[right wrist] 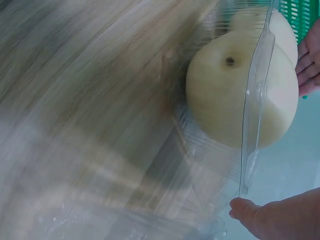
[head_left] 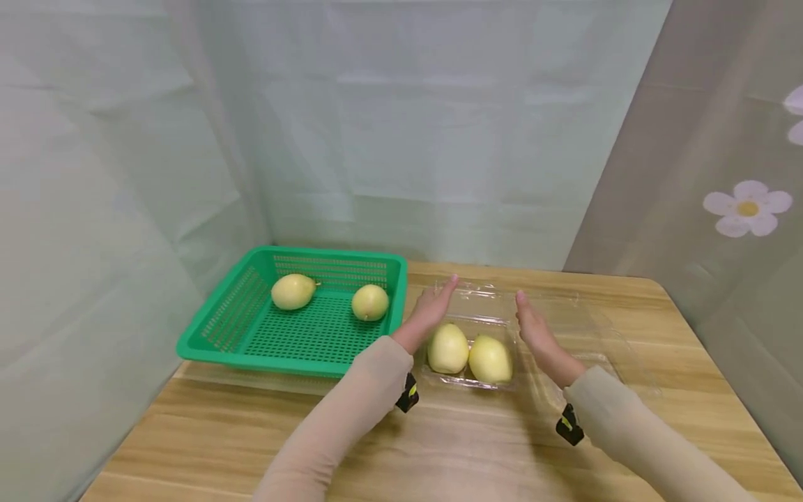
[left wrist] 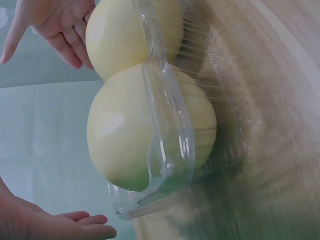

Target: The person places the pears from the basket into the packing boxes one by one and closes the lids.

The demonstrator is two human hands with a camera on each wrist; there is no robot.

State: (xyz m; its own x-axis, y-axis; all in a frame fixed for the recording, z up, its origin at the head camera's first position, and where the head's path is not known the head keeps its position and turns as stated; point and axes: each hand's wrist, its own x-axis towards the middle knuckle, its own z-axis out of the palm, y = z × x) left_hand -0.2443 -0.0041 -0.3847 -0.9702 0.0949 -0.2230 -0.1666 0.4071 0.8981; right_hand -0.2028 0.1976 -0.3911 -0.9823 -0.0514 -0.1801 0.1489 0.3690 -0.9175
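Observation:
Two pale yellow pears (head_left: 448, 348) (head_left: 490, 359) sit side by side in a clear plastic clamshell box (head_left: 465, 383). Its transparent lid appears folded back at the far side. My left hand (head_left: 430, 309) extends along the box's left side, fingers straight and palm facing inward. Opposite it, my right hand (head_left: 538, 337) stands at the right side with straight fingers. Both hands hold nothing. In the right wrist view, a digit of the right hand (right wrist: 280, 215) comes close to the box's rim (right wrist: 250, 115); whether it touches, I cannot tell.
Left of the box stands a green plastic basket (head_left: 295, 366) with two more pears (head_left: 293, 291) (head_left: 370, 302) inside. More clear plastic packaging (head_left: 602, 362) lies at the right on the wooden table (head_left: 439, 453). Pale curtains (head_left: 439, 139) hang behind.

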